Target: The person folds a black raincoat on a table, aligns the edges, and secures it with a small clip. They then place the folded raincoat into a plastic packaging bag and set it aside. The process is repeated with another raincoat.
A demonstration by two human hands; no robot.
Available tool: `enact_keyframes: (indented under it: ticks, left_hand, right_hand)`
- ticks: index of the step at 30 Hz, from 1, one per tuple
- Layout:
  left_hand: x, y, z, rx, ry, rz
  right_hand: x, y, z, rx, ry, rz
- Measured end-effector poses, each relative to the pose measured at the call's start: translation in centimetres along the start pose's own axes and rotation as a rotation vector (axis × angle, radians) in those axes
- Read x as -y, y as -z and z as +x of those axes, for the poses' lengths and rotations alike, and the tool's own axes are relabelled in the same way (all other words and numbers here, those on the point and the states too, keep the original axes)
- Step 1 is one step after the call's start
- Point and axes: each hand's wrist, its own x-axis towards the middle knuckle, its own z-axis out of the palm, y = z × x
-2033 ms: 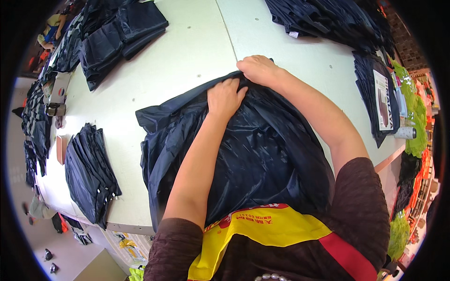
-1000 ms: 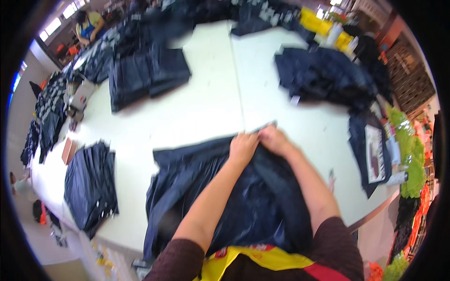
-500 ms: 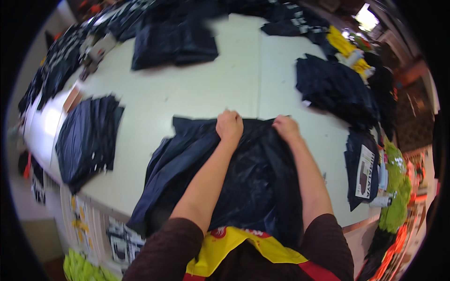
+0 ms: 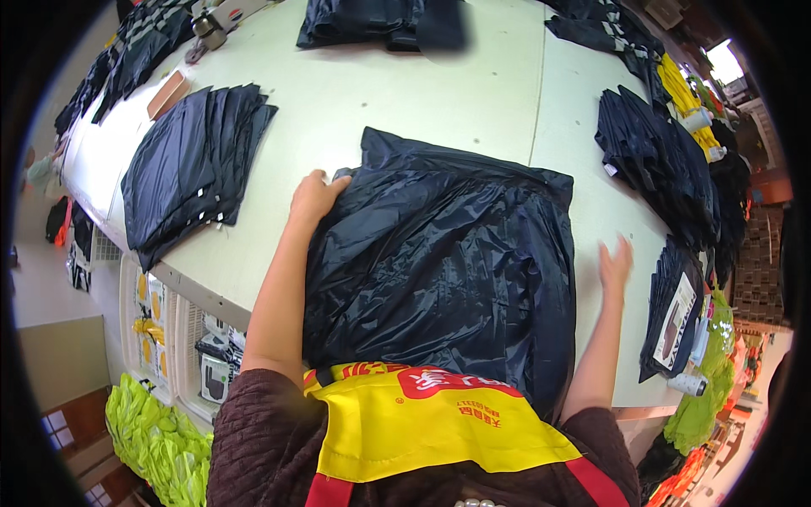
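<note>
A glossy dark navy garment (image 4: 439,245) lies spread on the table in front of me, wrinkled across its middle, with a flat band along its far edge. Its near end runs up against my yellow apron (image 4: 422,422). At the garment's upper left edge, my left hand (image 4: 317,198) is closed on the fabric between thumb and fingers. My right hand (image 4: 617,262) is off the garment, above the table to its right. Its fingers are apart with nothing in them, slightly blurred by motion.
Folded navy garments are piled on the pale table (image 4: 405,93): a left stack (image 4: 198,160), a far stack (image 4: 363,21) and a right stack (image 4: 655,160). Near the right edge lie a labelled package (image 4: 672,317) and a thread spool (image 4: 688,384). White crates (image 4: 177,338) stand below left.
Both hands have let go of the garment's far edge and moved apart, left to its side edge, right off it. The garment now lies flatter and wider. The view has shifted.
</note>
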Motion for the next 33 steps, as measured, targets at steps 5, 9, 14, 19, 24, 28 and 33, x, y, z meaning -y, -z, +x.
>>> enact_keyframes:
  ticks: [5, 9, 14, 19, 24, 28, 33]
  left_hand:
    - [0.4, -1.8, -2.6, 0.096, 0.081, -0.302]
    - [-0.5, -3.0, -4.6, -0.143, -0.056, -0.574]
    - [-0.4, -5.5, -6.7, -0.44, -0.41, -0.359]
    - [-0.4, -5.6, -7.3, -0.479, -0.509, -0.257]
    - [-0.7, -5.4, -7.5, -0.435, -0.529, -0.194]
    - [-0.4, -6.1, -6.3, -0.355, -0.425, -0.231]
    - [1.9, -4.4, -4.7, -0.365, -0.279, -0.121]
  right_hand:
    - [-9.2, 5.0, -12.0, 0.226, -0.658, -0.328]
    - [-13.2, 3.5, -15.0, 0.184, -0.566, 0.255]
    - [-8.4, 5.2, -11.7, 0.201, -0.906, 0.959]
    - [4.3, 6.4, -6.0, 0.645, -0.574, 1.817]
    - [22.1, 3.5, -3.6, 0.667, -0.311, 1.672]
    - [27.6, 0.8, -3.6, 0.533, -0.015, 1.096]
    - [21.8, 0.9, -1.8, 0.256, 0.148, 0.407]
